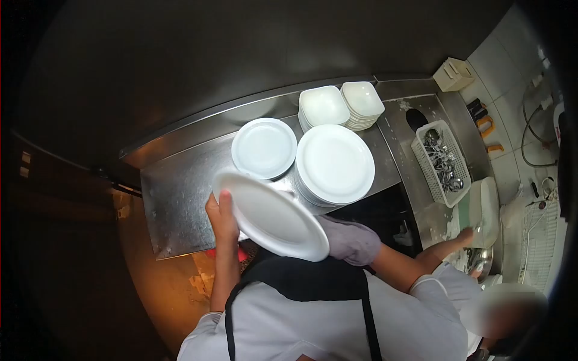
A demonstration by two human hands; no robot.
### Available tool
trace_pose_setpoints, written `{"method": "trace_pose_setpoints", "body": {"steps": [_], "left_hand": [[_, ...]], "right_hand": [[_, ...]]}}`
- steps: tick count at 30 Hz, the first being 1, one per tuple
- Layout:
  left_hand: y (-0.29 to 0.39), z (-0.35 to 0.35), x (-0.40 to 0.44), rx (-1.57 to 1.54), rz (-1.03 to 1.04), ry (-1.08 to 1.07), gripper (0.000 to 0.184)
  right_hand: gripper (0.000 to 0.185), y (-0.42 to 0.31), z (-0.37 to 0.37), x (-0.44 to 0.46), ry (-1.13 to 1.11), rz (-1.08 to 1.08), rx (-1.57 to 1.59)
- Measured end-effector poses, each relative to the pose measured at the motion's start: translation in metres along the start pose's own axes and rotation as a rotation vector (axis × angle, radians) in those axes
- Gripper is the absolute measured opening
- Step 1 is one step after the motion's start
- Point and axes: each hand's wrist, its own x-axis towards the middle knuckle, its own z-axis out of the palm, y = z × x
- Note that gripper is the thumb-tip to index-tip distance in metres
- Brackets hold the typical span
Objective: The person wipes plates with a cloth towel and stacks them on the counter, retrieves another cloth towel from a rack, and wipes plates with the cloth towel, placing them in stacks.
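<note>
My left hand [224, 221] grips a white oval plate [274, 216] by its left rim, thumb on the upper face. The plate is tilted in front of my apron. Draped over my right hand is a grey-purple cloth [354, 240], pressed against the plate's right edge; the fingers are hidden beneath it. Just beyond the held plate, a tall stack of round white plates [335, 163] and a lower stack of plates [264, 148] stand on the steel counter [180, 201].
Two stacks of square white bowls [324, 105] stand at the back. On the right, a white plastic basket [422, 157] holds metal cutlery and ladles. A co-worker's arm [442, 249] reaches in at lower right. A white box [453, 74] sits in the corner.
</note>
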Motion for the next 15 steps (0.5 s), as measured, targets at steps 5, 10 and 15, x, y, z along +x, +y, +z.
{"method": "trace_pose_setpoints", "body": {"steps": [5, 10, 15], "left_hand": [[-0.023, -0.043, 0.048, 0.061, -0.179, 0.193, 0.042], [-0.095, -0.059, 0.109, 0.253, -0.140, 0.316, 0.035], [-0.147, -0.045, 0.143, 0.389, -0.165, 0.372, 0.037]], "right_hand": [[0.045, -0.031, -0.031, -0.025, 0.028, -0.047, 0.123], [0.048, -0.016, -0.060, -0.056, 0.251, -0.140, 0.209], [0.051, 0.015, -0.107, -0.058, 0.581, -0.180, 0.146]]}}
